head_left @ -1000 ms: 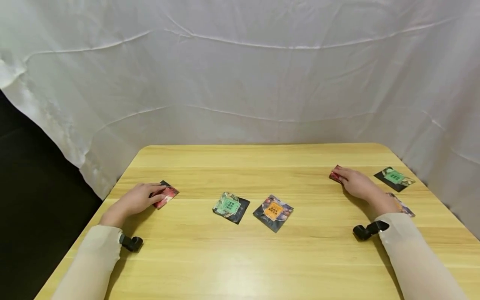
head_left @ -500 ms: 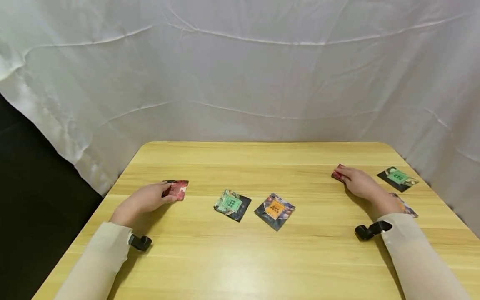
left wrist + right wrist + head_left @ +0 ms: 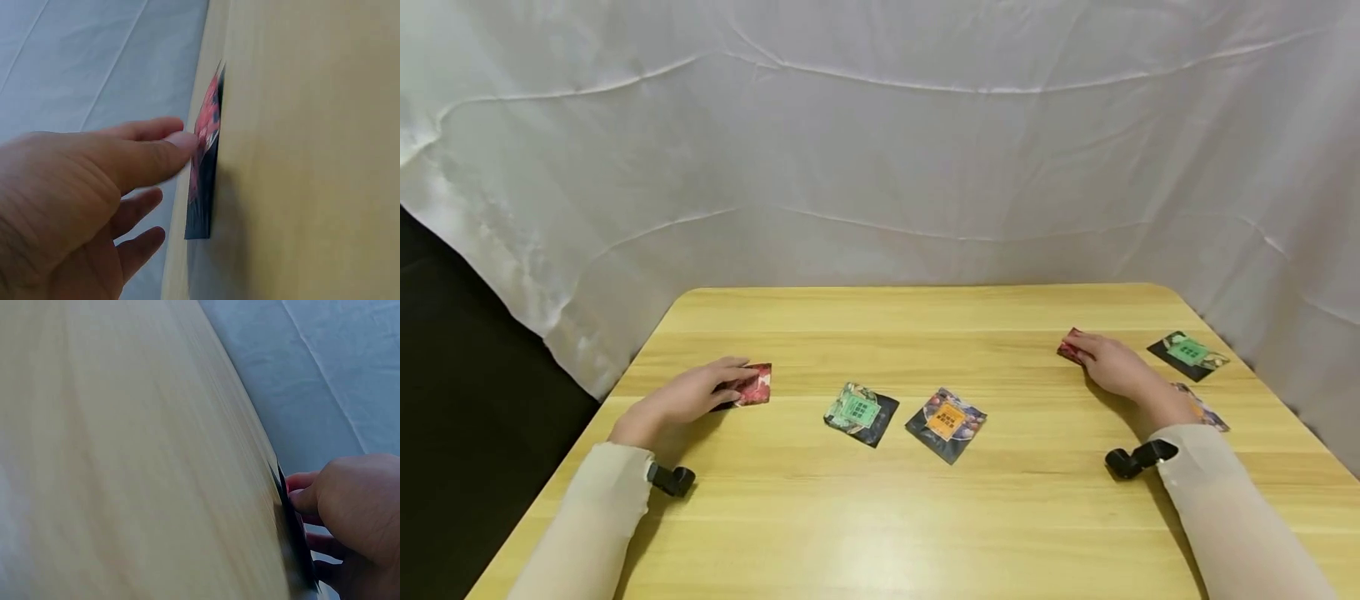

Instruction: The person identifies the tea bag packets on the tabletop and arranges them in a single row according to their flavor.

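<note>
At the table's left, my left hand rests its thumb and fingertips on a red and black sachet. In the left wrist view this sachet lies tilted a little on the table, with the thumb against its printed face; the lower fingers are apart from it. Far right, my right hand holds another red sachet, thumb and forefinger close together at it. The right wrist view shows that sachet edge-on, its dark side toward the camera; the hand hides most of its face.
A green-labelled sachet and an orange-labelled one lie mid-table. Right of my right hand are a second green-labelled sachet and a partly covered sachet. A pale curtain hangs behind the wooden table.
The left sachet has turned and shifted right from its earlier slanted position. Over the last half second my left hand has drawn slightly back left, its fingers spreading. My right hand stays put.
</note>
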`<state>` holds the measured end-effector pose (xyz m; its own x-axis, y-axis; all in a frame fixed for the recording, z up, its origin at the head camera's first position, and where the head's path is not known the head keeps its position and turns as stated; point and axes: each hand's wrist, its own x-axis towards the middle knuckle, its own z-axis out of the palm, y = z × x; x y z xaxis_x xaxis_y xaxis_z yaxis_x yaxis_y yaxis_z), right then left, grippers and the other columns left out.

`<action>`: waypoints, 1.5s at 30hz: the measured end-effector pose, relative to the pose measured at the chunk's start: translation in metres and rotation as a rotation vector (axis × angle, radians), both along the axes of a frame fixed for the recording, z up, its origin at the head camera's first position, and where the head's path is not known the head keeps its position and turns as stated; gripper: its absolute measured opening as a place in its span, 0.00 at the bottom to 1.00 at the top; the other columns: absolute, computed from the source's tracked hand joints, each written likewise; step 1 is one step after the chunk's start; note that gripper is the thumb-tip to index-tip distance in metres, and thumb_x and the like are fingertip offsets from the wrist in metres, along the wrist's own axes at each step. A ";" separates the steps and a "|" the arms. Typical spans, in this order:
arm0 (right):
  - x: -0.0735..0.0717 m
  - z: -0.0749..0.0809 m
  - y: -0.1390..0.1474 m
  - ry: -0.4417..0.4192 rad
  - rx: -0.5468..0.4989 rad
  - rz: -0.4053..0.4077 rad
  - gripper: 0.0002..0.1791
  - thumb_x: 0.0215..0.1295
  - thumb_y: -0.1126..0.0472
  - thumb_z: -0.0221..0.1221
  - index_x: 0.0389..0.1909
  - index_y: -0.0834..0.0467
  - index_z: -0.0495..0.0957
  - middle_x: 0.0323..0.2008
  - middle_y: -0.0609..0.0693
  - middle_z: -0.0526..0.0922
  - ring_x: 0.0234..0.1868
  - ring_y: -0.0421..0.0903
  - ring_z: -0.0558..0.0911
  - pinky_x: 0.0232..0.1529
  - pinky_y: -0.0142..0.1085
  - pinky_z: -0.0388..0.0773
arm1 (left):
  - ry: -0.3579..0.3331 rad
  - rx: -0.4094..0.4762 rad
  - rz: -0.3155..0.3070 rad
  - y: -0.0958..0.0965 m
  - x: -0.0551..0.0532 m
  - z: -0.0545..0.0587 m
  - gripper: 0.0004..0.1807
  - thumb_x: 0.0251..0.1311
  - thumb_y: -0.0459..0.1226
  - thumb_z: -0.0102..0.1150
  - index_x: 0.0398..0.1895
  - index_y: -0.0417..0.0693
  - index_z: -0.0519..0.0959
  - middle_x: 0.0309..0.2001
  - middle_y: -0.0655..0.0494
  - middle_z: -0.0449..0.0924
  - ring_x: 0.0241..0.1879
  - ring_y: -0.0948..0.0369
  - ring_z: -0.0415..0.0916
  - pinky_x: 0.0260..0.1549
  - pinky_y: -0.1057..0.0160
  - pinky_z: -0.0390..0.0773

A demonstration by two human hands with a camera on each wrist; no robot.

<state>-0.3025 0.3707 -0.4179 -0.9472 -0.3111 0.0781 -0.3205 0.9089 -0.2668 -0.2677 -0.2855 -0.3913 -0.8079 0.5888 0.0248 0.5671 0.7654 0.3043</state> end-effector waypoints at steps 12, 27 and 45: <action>0.002 0.006 -0.007 -0.002 -0.006 -0.002 0.23 0.75 0.68 0.46 0.68 0.69 0.66 0.64 0.76 0.63 0.63 0.74 0.64 0.62 0.65 0.61 | -0.121 0.071 -0.009 0.009 -0.019 -0.002 0.30 0.67 0.45 0.60 0.71 0.48 0.69 0.69 0.45 0.66 0.67 0.42 0.61 0.62 0.39 0.64; 0.001 0.005 -0.010 -0.006 -0.012 0.011 0.23 0.74 0.68 0.47 0.67 0.69 0.66 0.64 0.76 0.63 0.63 0.74 0.64 0.62 0.65 0.61 | 0.023 -0.066 0.014 0.048 -0.035 -0.002 0.30 0.67 0.47 0.60 0.67 0.40 0.72 0.60 0.38 0.73 0.60 0.41 0.69 0.60 0.42 0.68; 0.003 0.007 -0.005 0.005 -0.006 0.014 0.23 0.75 0.67 0.47 0.67 0.70 0.66 0.64 0.76 0.63 0.62 0.74 0.64 0.61 0.66 0.61 | 0.053 -0.104 0.247 0.090 -0.051 -0.005 0.30 0.66 0.58 0.55 0.54 0.42 0.78 0.55 0.42 0.75 0.54 0.43 0.70 0.55 0.44 0.72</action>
<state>-0.2997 0.3660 -0.4113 -0.9422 -0.3241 0.0845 -0.3347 0.9026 -0.2707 -0.3184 -0.1951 -0.3964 -0.9264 0.3760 0.0209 0.3728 0.9079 0.1917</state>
